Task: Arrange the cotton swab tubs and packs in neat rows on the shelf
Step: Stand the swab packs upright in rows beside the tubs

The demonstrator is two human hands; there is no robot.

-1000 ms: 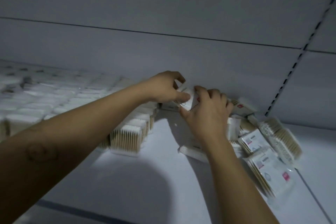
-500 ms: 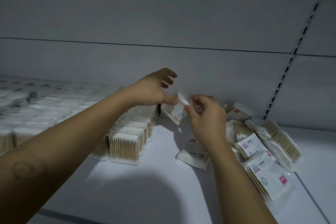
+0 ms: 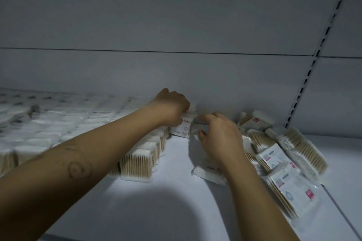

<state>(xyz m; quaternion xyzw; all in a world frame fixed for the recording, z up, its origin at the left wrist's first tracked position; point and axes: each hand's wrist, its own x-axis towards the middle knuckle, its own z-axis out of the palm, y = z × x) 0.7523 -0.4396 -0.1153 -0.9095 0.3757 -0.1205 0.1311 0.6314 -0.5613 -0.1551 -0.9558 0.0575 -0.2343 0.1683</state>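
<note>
Both hands reach to the back of the white shelf [image 3: 172,191]. My left hand [image 3: 172,106] grips the top of a cotton swab pack [image 3: 183,128] that stands against the back wall at the end of the upright row of packs [image 3: 141,159]. My right hand [image 3: 219,136] has curled fingers on the right side of the same pack. A jumbled pile of swab packs [image 3: 282,164] lies to the right of my right hand, some flat, some leaning. One pack [image 3: 207,173] lies flat under my right wrist.
Rows of white tubs and packs [image 3: 45,123] fill the shelf's left part, blurred. A slotted upright rail [image 3: 313,60] runs up the back wall at the right. The grey back panel [image 3: 176,25] rises behind everything. Bare shelf surface lies in front, between my arms.
The pack held up between both hands has been lowered against the back wall at the end of the row. My left hand moved from open beside it to gripping its top.
</note>
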